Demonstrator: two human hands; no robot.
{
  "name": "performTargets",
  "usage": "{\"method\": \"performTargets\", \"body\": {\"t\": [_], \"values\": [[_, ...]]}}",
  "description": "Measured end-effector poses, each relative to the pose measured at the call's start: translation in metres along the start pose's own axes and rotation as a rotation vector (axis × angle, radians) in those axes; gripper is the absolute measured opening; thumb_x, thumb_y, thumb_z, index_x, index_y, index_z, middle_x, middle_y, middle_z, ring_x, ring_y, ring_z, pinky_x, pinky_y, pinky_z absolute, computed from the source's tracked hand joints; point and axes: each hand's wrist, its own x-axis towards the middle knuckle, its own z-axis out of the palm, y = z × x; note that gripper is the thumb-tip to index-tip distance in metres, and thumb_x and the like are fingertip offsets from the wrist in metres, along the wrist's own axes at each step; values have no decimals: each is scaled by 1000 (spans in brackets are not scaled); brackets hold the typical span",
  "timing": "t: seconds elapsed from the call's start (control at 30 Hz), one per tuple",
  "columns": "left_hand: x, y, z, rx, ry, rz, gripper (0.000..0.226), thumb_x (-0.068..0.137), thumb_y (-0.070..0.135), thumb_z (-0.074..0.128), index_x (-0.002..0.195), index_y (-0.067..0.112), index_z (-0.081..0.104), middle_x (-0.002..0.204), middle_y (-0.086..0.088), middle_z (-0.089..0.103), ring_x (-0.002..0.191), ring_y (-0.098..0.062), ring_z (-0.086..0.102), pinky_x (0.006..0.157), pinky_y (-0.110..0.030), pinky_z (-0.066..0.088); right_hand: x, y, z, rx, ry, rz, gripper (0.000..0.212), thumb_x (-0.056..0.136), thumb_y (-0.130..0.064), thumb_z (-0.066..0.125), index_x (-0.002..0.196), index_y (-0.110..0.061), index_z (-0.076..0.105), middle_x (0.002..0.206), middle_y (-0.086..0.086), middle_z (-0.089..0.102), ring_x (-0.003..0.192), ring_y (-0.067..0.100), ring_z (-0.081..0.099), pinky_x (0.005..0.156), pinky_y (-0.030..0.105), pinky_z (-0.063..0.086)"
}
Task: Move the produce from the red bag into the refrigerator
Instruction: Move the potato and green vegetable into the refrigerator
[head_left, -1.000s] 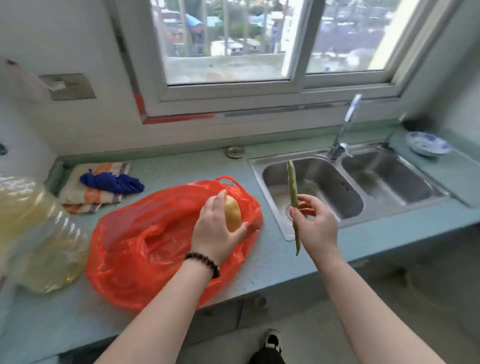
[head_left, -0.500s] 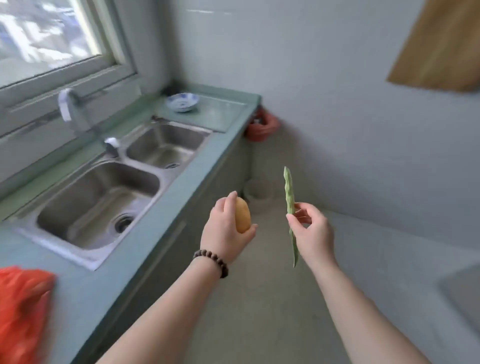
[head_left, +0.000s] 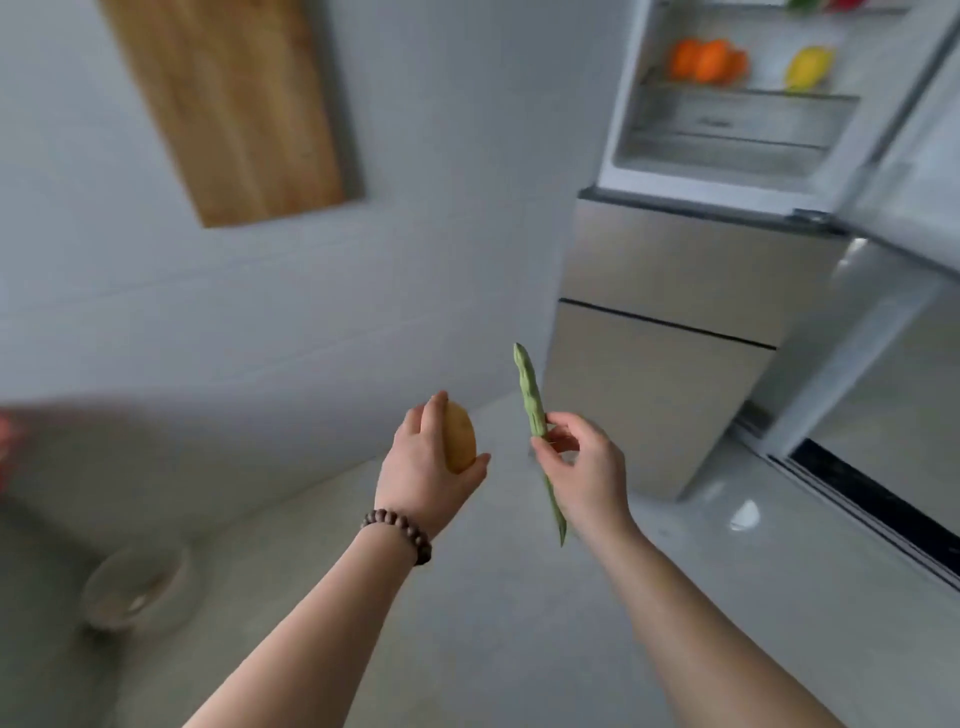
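Note:
My left hand grips a yellow-brown potato at mid-frame. My right hand pinches a long green bean pod that stands nearly upright, its lower tip hanging below the hand. The refrigerator stands ahead at the right. Its upper compartment is open, and a shelf there holds orange produce and a yellow fruit. The red bag is out of sight.
The open fridge door stands at the far right. A wooden board hangs on the pale wall at upper left. A blurred bowl-like thing sits on the floor at lower left. A red blur shows at the left edge.
The view has swung right, from the counter and sink to the refrigerator. Both hands have kept hold of the potato and the bean pod.

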Motion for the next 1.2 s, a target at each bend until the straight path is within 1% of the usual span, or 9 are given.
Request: {"method": "performTargets", "body": {"t": [0.07, 0.2, 0.4, 0.53, 0.8, 0.87, 0.97, 1.1, 1.2], "values": [[26, 27, 23, -32, -49, 76, 83, 75, 46, 68, 142, 25, 24, 139, 3, 38, 121, -21, 46, 88, -33, 46, 20, 17, -29, -45, 80, 38, 19, 78, -12, 70, 96, -16, 67, 86, -1, 67, 76, 7, 61, 67, 3, 40], [76, 67, 64, -97, -124, 208, 82, 76, 47, 68, 141, 25, 24, 139, 4, 38, 119, -20, 48, 86, -33, 48, 57, 44, -72, -123, 221, 107, 18, 80, -14, 69, 98, -16, 66, 86, -2, 66, 78, 11, 62, 68, 14, 44], [163, 98, 118, -169, -213, 337, 81, 77, 47, 66, 141, 24, 24, 139, 3, 37, 118, -19, 49, 86, -31, 48, 126, 74, -92, -175, 385, 162, 17, 79, -11, 69, 96, -17, 67, 80, -10, 65, 74, 5, 61, 68, 15, 47], [237, 112, 147, -192, -284, 430, 81, 77, 49, 65, 141, 25, 23, 138, 4, 36, 118, -19, 48, 85, -29, 47, 190, 88, -95, -206, 510, 202, 19, 80, -12, 68, 99, -15, 66, 85, -4, 65, 76, 6, 60, 64, 4, 41], [379, 169, 171, -277, -353, 647, 80, 76, 47, 66, 141, 27, 23, 137, 4, 36, 116, -18, 48, 88, -27, 46, 297, 89, -122, -301, 717, 267, 20, 82, -15, 67, 102, -17, 66, 85, -3, 65, 78, 9, 61, 69, 15, 44], [406, 187, 179, -291, -361, 711, 80, 75, 47, 68, 140, 26, 25, 136, 4, 37, 115, -18, 48, 88, -28, 45, 313, 86, -137, -362, 749, 257, 22, 82, -14, 68, 103, -18, 66, 86, -4, 64, 77, 7, 60, 72, 22, 49], [436, 218, 192, -316, -386, 776, 81, 74, 46, 69, 140, 26, 26, 136, 3, 37, 113, -19, 50, 87, -29, 45, 329, 77, -172, -476, 816, 208, 22, 82, -12, 67, 102, -18, 66, 86, -3, 61, 74, 5, 58, 68, 23, 52], [461, 263, 215, -351, -431, 866, 85, 74, 47, 70, 142, 26, 24, 137, 2, 37, 115, -19, 49, 89, -27, 43, 346, 63, -231, -731, 811, 127, 25, 83, -12, 65, 108, -15, 65, 89, 0, 57, 75, 19, 58, 70, 30, 50], [477, 297, 235, -384, -466, 913, 87, 73, 48, 70, 142, 26, 22, 139, 2, 35, 115, -17, 49, 90, -26, 44, 363, 61, -279, -934, 777, 95, 29, 83, -11, 65, 112, -13, 64, 93, 5, 59, 83, 22, 57, 72, 29, 45]]}}
